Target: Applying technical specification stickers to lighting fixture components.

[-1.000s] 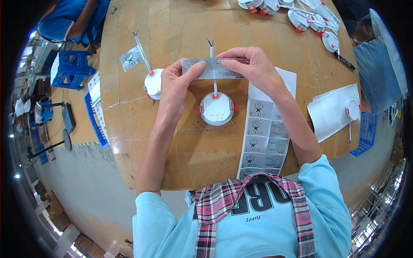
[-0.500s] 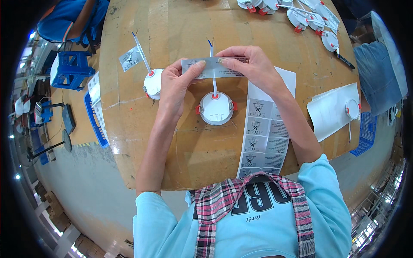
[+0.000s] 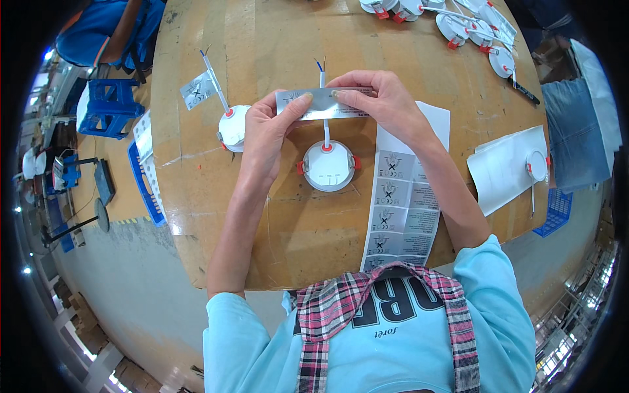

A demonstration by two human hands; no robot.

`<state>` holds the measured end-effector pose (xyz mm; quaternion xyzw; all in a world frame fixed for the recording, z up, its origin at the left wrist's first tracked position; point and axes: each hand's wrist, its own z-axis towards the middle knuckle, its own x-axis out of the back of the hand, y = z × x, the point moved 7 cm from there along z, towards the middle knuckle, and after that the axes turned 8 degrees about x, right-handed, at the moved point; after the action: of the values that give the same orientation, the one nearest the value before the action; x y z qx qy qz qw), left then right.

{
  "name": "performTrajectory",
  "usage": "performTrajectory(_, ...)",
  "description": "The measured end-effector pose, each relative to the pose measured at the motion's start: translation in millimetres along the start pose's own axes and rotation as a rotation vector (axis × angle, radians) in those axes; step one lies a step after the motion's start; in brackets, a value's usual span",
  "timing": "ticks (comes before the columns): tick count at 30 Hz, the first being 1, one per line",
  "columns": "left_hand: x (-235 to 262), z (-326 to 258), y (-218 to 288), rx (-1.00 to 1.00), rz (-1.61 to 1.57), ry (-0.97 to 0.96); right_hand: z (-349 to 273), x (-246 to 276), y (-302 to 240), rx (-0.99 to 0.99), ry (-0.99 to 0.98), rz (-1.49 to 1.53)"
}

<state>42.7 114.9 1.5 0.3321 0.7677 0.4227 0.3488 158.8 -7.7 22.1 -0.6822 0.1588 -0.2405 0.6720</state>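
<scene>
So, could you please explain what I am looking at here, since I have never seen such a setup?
There is no machine: the picture looks down from a head-worn fisheye camera, so straight edges bend. The bare left hand and right hand pinch a silver label across the white cable of a round lamp on the brown table. A labelled lamp lies to the left, a label sheet to the right, and more lamps toward the far right.

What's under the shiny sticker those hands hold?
A white cable sticks out past both long edges of the sticker; the stretch between is covered and can't be seen.
</scene>
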Motion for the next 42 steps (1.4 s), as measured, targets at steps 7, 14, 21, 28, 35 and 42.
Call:
performTrajectory(7,-5,-3,4,-0.019,-0.024,-0.007,-1,3,4,-0.014,0.003,0.018)
performTrajectory(14,-3,-2,1,-0.012,0.026,-0.002,0,1,3,0.004,-0.036,0.002)
performTrajectory(21,-5,-1,-2,0.023,0.035,-0.037,0,1,0,0.018,-0.021,0.016)
performTrajectory(28,-9,-2,-2,0.025,0.009,-0.067,3,11,-5,0.089,0.005,-0.186)
performTrajectory(35,-16,-3,-4,0.018,-0.005,-0.067,4,-1,-2,0.033,0.0,-0.03)
performTrajectory(42,-21,-9,-8,0.085,0.079,-0.048,3,3,2,0.0,0.056,-0.048)
